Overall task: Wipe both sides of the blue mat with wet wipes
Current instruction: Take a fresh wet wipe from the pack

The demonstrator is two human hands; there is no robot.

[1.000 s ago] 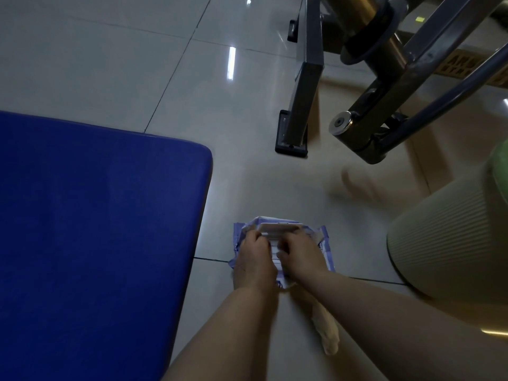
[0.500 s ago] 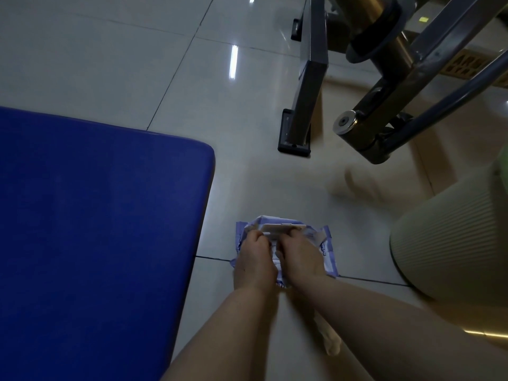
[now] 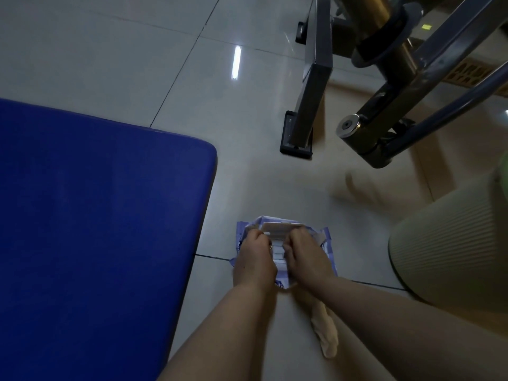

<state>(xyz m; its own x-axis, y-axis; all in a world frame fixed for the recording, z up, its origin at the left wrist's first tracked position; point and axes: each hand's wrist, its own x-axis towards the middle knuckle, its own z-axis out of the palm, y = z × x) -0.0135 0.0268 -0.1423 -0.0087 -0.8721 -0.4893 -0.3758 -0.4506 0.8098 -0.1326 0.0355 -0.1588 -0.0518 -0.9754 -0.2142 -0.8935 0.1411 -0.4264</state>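
Blue mat (image 3: 96, 229) at frame left, wet-wipe pack (image 3: 283, 243) on the floor beside it.
Left hand (image 3: 254, 259) and right hand (image 3: 305, 257) both gripped the pack, fingers curled at its white flip lid (image 3: 281, 229).

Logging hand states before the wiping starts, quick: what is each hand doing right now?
Left hand: fingers curled on the purple-and-white plastic wet-wipe pack lying on the tiled floor.
Right hand: fingers curled at the pack's raised white lid.
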